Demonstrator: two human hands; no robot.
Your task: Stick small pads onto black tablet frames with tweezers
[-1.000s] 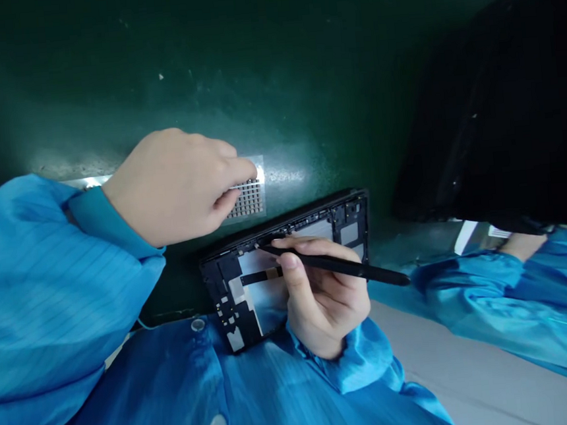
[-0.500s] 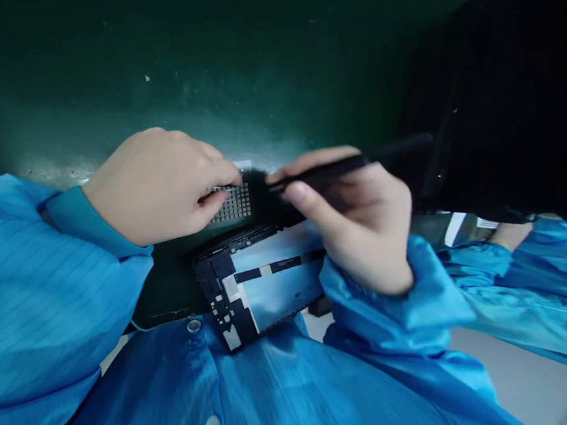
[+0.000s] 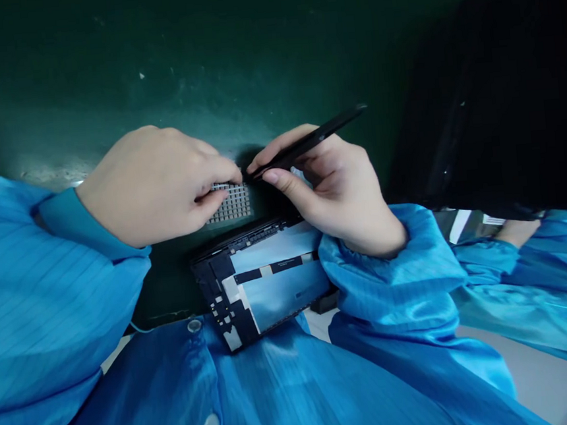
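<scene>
My left hand [image 3: 162, 187] is closed, its thumb and bent fingers at a sheet of small grey squares [image 3: 233, 202] on the green table. The hand covers the sheet's left part. My right hand [image 3: 338, 184] grips slim black tweezers [image 3: 307, 143] like a pen, with the tips pointing left and down close to the sheet's upper right corner. Whether the tips touch it I cannot tell. Nearer my body, an opened tablet-like device [image 3: 275, 286] lies tilted, its silvery-blue inner face and black frame showing. My right sleeve overlaps the device's right end.
Beneath my hands spreads a dark green tabletop [image 3: 231, 65]. A large black shape [image 3: 502, 101] fills the right side. At the lower right, another person's blue sleeve [image 3: 541, 269] and part of a hand [image 3: 517, 232] are in view.
My right hand has moved left, bringing the tweezers close to the sheet's corner, and their rear end now points more upward. My left hand and the device have hardly moved.
</scene>
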